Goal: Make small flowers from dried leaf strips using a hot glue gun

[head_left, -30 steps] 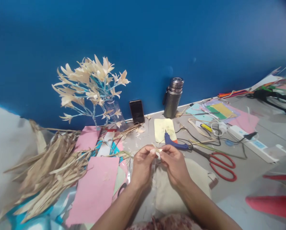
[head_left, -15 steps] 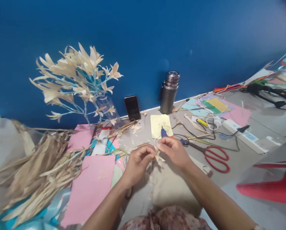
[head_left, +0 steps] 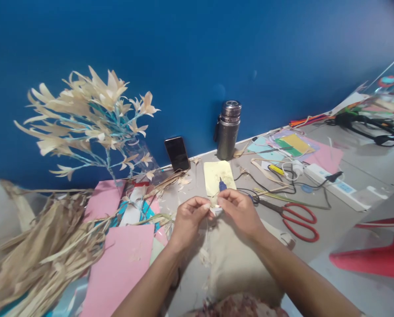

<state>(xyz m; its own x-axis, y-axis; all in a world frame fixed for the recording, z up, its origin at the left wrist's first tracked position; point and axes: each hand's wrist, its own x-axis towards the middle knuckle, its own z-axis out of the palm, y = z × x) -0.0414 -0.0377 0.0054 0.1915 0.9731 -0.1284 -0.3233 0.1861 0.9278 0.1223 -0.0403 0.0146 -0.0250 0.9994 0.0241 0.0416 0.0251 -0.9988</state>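
My left hand (head_left: 191,222) and my right hand (head_left: 240,213) meet over the front of the table, thumbs and fingertips pinched together. Between them is a small pale piece of dried husk (head_left: 214,203), mostly covered by the fingers. Just beyond my right hand, the blue tip of a glue gun (head_left: 222,185) points up over a yellow sheet of paper (head_left: 213,169). Scissors with red handles (head_left: 301,220) lie right of my right hand. Below the hands is a beige cloth-like thing (head_left: 241,264).
A bunch of cream husk flowers on blue stems (head_left: 107,127) stands at the left. Dried husks (head_left: 41,233) and pink paper (head_left: 120,264) lie below it. A phone (head_left: 177,154) and a steel flask (head_left: 229,132) stand by the wall; a power strip (head_left: 336,187) sits at the right.
Both hands have come up slightly and closer together around the husk piece, whose petal-like points hung below the fingers before. The view has shifted a little to the right.
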